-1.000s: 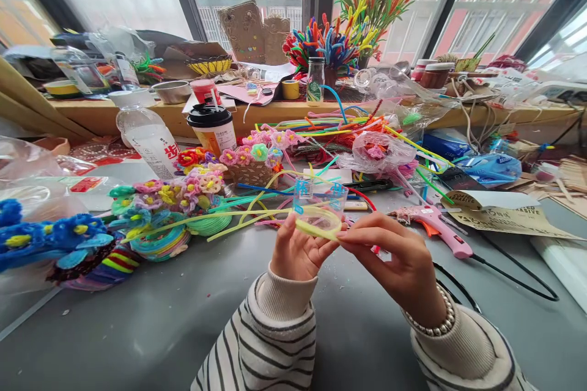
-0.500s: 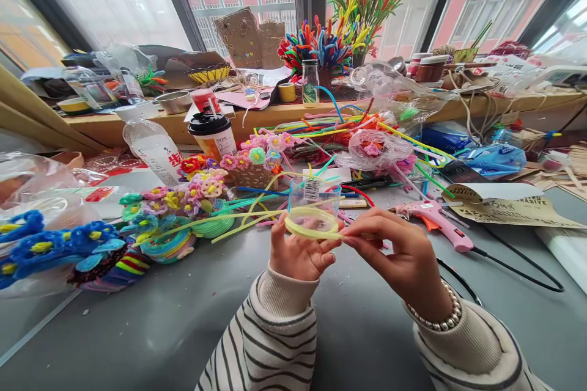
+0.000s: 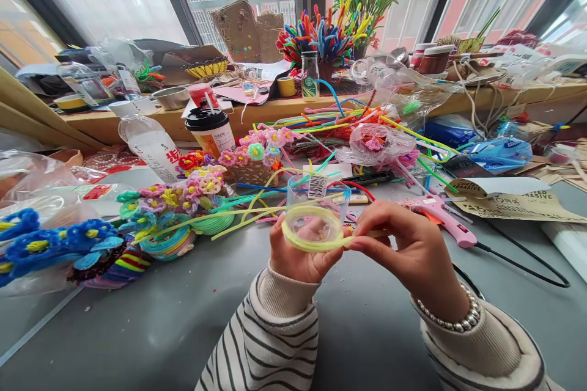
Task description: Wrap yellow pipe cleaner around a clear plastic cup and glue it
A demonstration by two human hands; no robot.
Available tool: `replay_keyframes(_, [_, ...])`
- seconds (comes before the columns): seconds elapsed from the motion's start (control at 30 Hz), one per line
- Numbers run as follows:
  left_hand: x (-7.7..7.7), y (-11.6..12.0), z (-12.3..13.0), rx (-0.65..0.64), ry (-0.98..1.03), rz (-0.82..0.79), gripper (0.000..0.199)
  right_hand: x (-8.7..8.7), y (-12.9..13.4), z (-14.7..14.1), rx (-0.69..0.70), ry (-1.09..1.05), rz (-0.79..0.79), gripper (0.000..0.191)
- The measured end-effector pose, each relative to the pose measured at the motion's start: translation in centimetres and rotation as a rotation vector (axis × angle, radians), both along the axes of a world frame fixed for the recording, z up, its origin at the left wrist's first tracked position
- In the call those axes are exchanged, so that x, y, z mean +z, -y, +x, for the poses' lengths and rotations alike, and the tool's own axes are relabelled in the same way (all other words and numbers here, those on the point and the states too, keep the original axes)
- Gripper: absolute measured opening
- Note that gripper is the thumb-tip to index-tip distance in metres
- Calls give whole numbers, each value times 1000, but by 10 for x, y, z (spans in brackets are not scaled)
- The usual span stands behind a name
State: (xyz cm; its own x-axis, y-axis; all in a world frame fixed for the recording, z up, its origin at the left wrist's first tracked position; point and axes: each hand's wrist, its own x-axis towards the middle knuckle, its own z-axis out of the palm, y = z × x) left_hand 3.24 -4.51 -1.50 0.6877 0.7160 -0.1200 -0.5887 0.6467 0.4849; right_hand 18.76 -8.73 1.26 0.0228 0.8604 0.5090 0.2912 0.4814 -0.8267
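Note:
A clear plastic cup [image 3: 342,195] with a barcode label is tipped so its round base faces me. Pale yellow pipe cleaner [image 3: 316,247] circles that base. My left hand [image 3: 298,256] holds the cup from the left and below, its fingers partly seen through the plastic. At the right of the base, my right hand [image 3: 401,244] pinches the pipe cleaner between thumb and forefinger. Long pale yellow ends [image 3: 233,229] stretch left from the cup. A pink glue gun [image 3: 447,220] lies to the right of my right hand.
Pipe-cleaner flowers [image 3: 197,189] and blue flowers [image 3: 64,244] fill the left side. A lidded paper cup [image 3: 210,131] and a plastic bottle [image 3: 149,143] stand behind. Loose pipe cleaners [image 3: 316,125] lie across the back. Sandpaper [image 3: 518,204] and a black cable [image 3: 527,266] are on the right.
The cup has tilted further, so more of its base faces me. My right hand has shifted slightly right and down, still pinching the pipe cleaner.

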Motion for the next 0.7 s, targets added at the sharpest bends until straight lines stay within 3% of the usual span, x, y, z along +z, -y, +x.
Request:
replay_keyframes(0.2, [3,1,2,17,37,-20,54,6,4,-2,66,-36,-26,8])
replay_keyframes(0.43, [-5,-1,0,-172,78,25,61,13,12,-2,127,0,-28,6])
replay_keyframes(0.7, [-5,-1,6,-270,134,16,61,12,9,-1,126,2,-26,5])
